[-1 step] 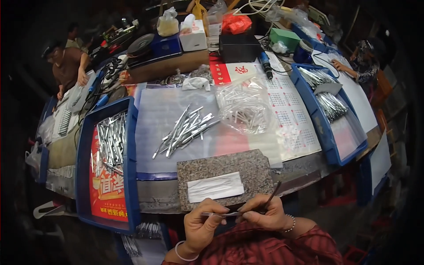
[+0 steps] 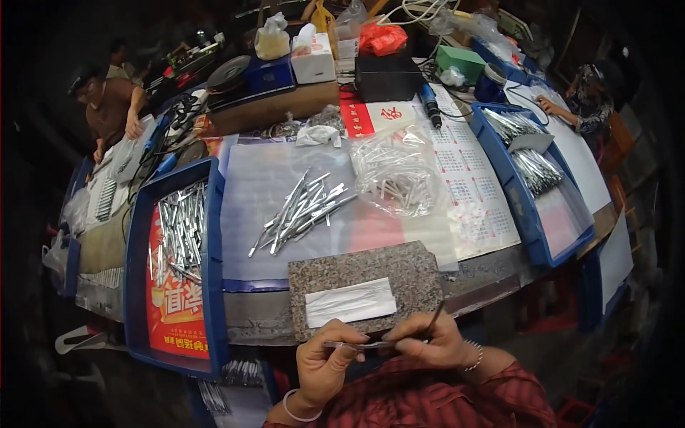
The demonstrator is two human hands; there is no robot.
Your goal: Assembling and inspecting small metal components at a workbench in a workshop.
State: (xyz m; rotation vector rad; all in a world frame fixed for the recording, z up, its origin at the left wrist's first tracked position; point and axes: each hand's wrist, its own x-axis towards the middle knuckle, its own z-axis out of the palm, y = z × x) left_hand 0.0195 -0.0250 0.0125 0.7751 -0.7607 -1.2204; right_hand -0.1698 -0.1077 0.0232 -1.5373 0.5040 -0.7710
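Note:
Close to my body, a thin metal strip [image 2: 367, 345] is stretched between my two hands. My left hand [image 2: 327, 362] pinches its left end between thumb and fingers. My right hand [image 2: 432, 341] pinches the other end, and a thin dark stick [image 2: 435, 319] pokes up from the same hand. What the stick is cannot be made out. Just beyond my hands lies a speckled stone slab [image 2: 417, 274] with a folded white paper [image 2: 349, 302] on it. Farther off, a loose pile of silvery metal strips [image 2: 303, 214] rests on a plastic sheet [image 2: 246, 185].
On the left a blue tray [image 2: 217, 285] holds many metal pieces [image 2: 182, 228]. Another blue tray [image 2: 564, 246] with bundled pieces is on the right. A clear bag [image 2: 396, 171] of strips and a blue power tool [image 2: 430, 103] lie behind. Two co-workers [image 2: 110, 107] [image 2: 592, 107] sit at the sides.
My right hand and the dark stick have shifted slightly left, with the stick's tip a little lower. The metal strip stays pinched between both hands.

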